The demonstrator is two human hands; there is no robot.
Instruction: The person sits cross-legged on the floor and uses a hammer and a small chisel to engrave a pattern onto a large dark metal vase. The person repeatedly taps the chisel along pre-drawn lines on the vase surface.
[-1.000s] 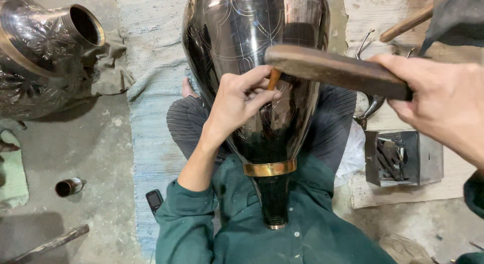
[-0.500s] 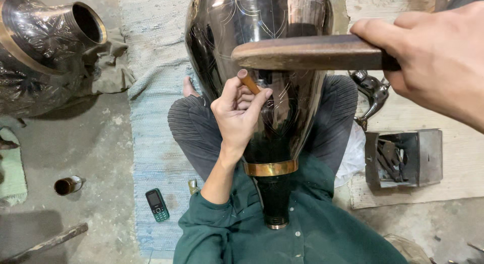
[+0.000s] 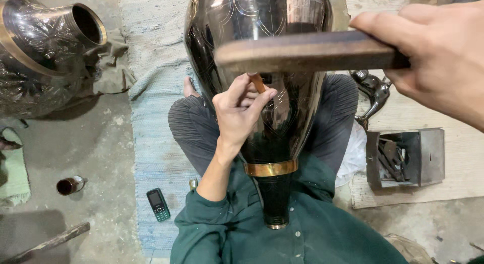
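Engraving step in hand: my left hand [image 3: 239, 110] pinches the chisel [image 3: 258, 83] against the dark vase [image 3: 262, 67] lying across my lap, my right hand [image 3: 433, 57] clamped on the raised wooden mallet [image 3: 302, 52]; next calls for a square strike.

Grey concrete floor [image 3: 101, 143] carries a pale blue mat [image 3: 151, 143]; a phone [image 3: 158, 204] lies lower left on it; a metal box [image 3: 403, 158] sits right.
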